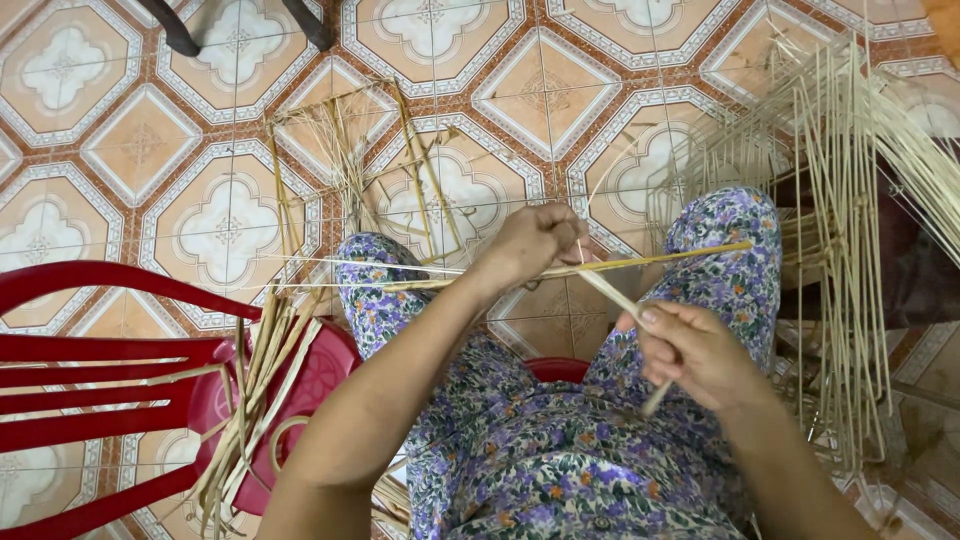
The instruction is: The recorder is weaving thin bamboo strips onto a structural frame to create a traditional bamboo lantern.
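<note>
My left hand (pixel 528 243) is closed around a bundle of thin bamboo strips (pixel 420 280) that run sideways across my knees, from the left to past my right knee. My right hand (pixel 690 350) grips a pale flat strip (pixel 615 297) that rises slantwise to meet the left hand's fist. Both hands hover above my lap, which is covered by floral trousers (pixel 540 450). The strip's lower end pokes out under my right palm.
A red plastic chair (pixel 100 370) lies at the left with loose strips (pixel 250 400) draped over it. A half-woven frame of upright bamboo sticks (pixel 850 230) stands at the right. More strips (pixel 340 160) lie on the patterned tile floor (pixel 120 150) ahead.
</note>
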